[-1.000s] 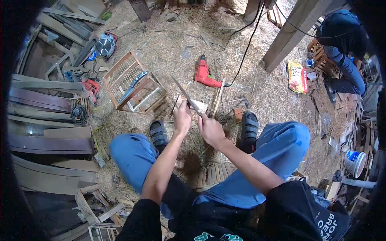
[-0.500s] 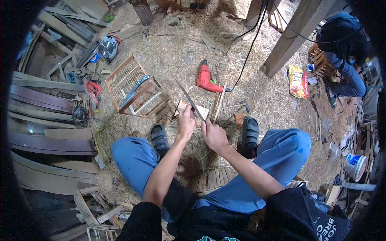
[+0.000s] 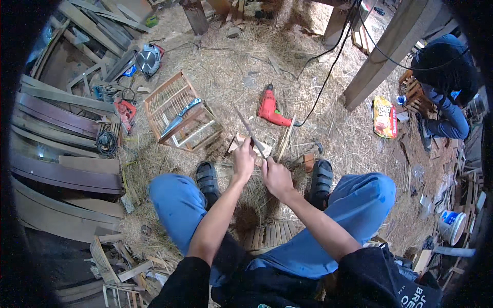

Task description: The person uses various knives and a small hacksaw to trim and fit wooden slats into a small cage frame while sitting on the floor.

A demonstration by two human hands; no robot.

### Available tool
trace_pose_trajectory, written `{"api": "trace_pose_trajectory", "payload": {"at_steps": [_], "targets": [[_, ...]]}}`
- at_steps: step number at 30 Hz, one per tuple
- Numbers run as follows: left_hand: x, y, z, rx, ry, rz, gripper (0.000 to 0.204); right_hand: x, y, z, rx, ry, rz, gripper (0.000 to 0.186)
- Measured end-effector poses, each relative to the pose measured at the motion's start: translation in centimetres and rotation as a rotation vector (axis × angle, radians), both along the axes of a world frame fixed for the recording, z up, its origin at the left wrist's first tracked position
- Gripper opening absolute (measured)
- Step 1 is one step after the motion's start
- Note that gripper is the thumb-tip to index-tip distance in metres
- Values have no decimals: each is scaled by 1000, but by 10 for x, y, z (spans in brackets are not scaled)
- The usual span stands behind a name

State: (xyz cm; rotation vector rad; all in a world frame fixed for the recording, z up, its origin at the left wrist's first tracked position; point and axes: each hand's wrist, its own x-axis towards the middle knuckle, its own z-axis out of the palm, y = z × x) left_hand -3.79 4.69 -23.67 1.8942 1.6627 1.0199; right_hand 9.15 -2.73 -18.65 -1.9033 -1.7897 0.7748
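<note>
In front of my shins, my right hand [image 3: 277, 177] is closed around the near end of a long, narrow, dark tool [image 3: 245, 123], which looks like a file or thin blade. It slants away to the far left. Beside its shaft, my left hand [image 3: 244, 158] has its fingers bent and pressed together; what they pinch, if anything, is hidden. Just beyond both hands, a pale flat piece of wood [image 3: 265, 149] lies on the ground, partly covered by the tool. Thin wooden strips [image 3: 285, 141] lie just right of it.
A small wooden cage-like frame [image 3: 156, 110] with a blue-handled saw [image 3: 179, 118] on it stands left. Beyond my hands lies a red corded drill [image 3: 272, 109]. A circular saw [image 3: 149, 60] and boards line the left. Another person [image 3: 444, 87] crouches far right near a wooden post [image 3: 382, 54].
The whole view has shifted slightly, so the surroundings sit a little lower and to the right. My hands keep nearly the same hold, with the tool still slanting between them.
</note>
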Motion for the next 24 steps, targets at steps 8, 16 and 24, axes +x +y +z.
{"api": "trace_pose_trajectory", "payload": {"at_steps": [8, 16, 24], "targets": [[-5, -7, 17, -48, -20, -22, 23, -1, -4, 10, 25, 77, 18, 29], [-6, -7, -3, -87, 15, 39, 23, -5, 2, 0, -15, 32, 11, 29], [-4, 0, 1, -20, 138, -58, 24, 5, 0, 5, -48, 31, 7, 28]]}}
